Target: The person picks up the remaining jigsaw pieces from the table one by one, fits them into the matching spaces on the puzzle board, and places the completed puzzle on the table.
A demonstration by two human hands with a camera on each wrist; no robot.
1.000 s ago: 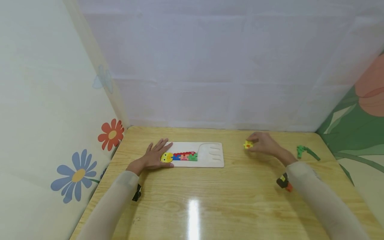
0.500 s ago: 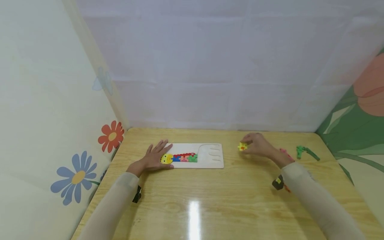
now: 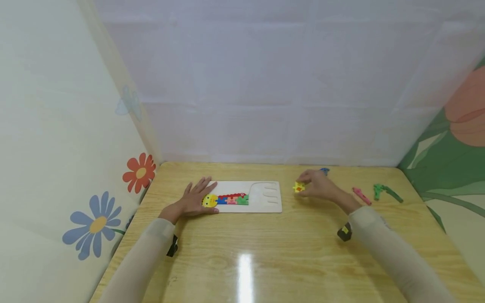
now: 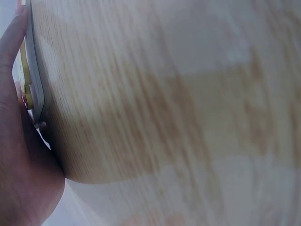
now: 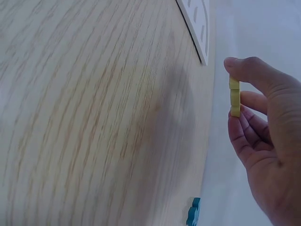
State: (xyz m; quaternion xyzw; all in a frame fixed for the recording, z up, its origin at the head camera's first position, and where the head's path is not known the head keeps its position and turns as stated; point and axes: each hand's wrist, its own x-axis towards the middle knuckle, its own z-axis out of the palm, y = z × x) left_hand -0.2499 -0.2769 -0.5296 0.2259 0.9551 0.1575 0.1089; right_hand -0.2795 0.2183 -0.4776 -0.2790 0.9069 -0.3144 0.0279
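Note:
A white puzzle board (image 3: pixel 261 206) with a giraffe outline lies flat on the table. Its left part holds a yellow giraffe head (image 3: pixel 209 200) and a neck of blue, pink and green pieces (image 3: pixel 232 200) with a red edge. My left hand (image 3: pixel 195 198) rests spread on the board's left end, fingers and thumb around the head. To the right of the board, my right hand (image 3: pixel 317 186) pinches a yellow puzzle piece (image 3: pixel 299 187) with an orange spot. In the right wrist view that puzzle piece (image 5: pixel 234 97) appears edge-on between thumb and fingertips, above the table.
On the right of the table lie a pink piece (image 3: pixel 361 196), a green piece (image 3: pixel 377 191) and a long dark green piece (image 3: pixel 393 194). A blue piece (image 3: pixel 324 171) shows behind my right hand. A fabric backdrop (image 3: pixel 265 84) rises at the table's back edge.
My right hand has moved left toward the board with the yellow puzzle piece. The pink and blue pieces have come into sight; a red-orange piece is now hidden by the arm. My left hand stays put.

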